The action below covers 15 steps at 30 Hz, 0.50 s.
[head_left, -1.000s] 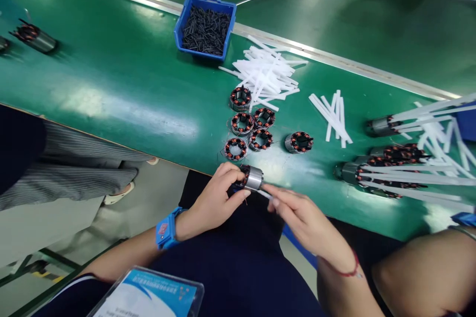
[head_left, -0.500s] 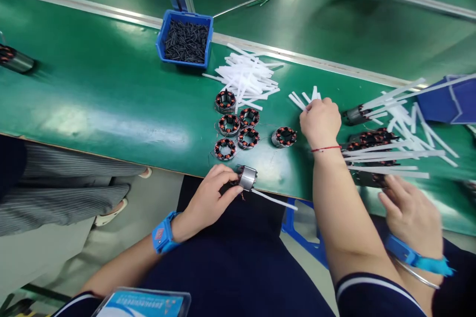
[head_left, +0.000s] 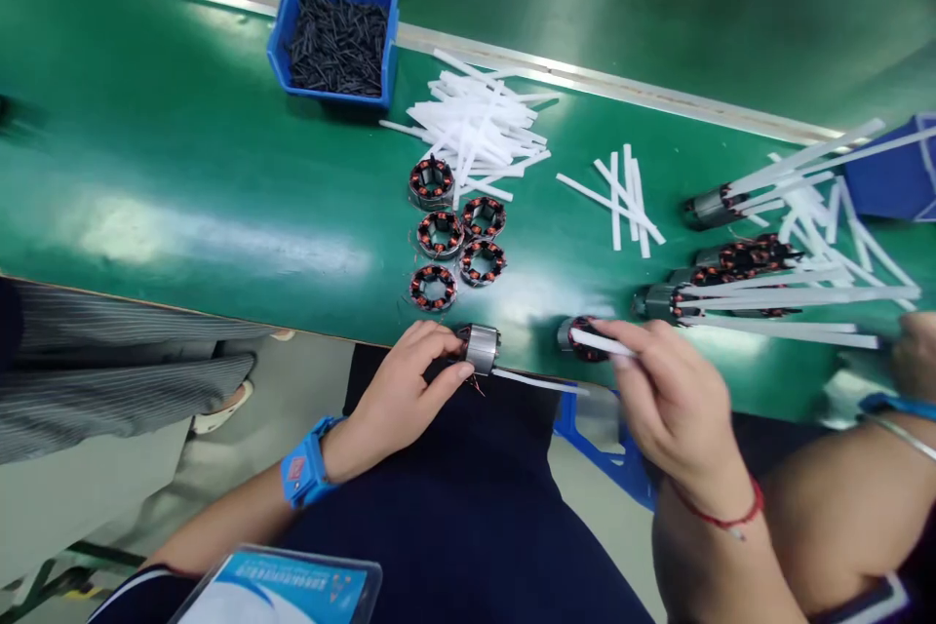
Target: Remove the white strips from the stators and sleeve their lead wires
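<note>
My left hand (head_left: 399,390) grips a metal motor stator (head_left: 482,349) on its side at the table's front edge. One white strip (head_left: 537,381) sticks out of its right end. My right hand (head_left: 677,400), with a red string on the wrist, pinches another white strip (head_left: 604,343). That strip's far end lies over a wound stator (head_left: 576,336), close to my fingertips. Several stators with copper windings (head_left: 440,234) stand left of centre. Above them spreads a pile of white strips (head_left: 483,122), and a few loose strips (head_left: 625,195) lie right of it.
A blue bin (head_left: 391,44) of small black pieces is at the back. On the right are more stators with strips (head_left: 713,207) and a dark blue bin (head_left: 888,171). A co-worker's hand (head_left: 917,351) shows at the right edge. Striped trousers (head_left: 124,361) are at left.
My right hand has come from the loose strips toward me with one strip. The wound stator near it now sits nearer the front edge. The co-worker's hand has moved right. The view has shifted.
</note>
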Each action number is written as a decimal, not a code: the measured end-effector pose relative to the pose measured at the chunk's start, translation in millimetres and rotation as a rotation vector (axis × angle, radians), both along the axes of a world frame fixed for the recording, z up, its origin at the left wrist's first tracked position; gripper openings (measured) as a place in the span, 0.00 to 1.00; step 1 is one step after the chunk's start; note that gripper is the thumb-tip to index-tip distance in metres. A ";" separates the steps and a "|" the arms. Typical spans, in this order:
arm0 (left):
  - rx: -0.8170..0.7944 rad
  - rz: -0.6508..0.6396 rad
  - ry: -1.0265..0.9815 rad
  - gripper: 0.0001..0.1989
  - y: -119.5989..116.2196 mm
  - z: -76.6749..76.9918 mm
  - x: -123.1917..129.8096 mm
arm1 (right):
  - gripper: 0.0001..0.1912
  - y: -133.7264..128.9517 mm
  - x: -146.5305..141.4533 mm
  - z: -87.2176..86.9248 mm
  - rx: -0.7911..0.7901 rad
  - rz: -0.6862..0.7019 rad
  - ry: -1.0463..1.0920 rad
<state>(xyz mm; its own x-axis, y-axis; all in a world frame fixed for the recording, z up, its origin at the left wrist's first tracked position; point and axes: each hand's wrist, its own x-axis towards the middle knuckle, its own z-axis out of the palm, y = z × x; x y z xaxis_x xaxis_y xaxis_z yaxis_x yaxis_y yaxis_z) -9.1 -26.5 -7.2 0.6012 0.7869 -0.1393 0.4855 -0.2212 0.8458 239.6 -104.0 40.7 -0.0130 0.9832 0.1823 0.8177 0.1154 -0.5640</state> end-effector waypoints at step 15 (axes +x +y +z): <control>0.014 -0.007 0.025 0.05 -1.7 0.4 1.0 | 0.10 40.3 -11.0 -61.5 0.204 -0.131 -0.090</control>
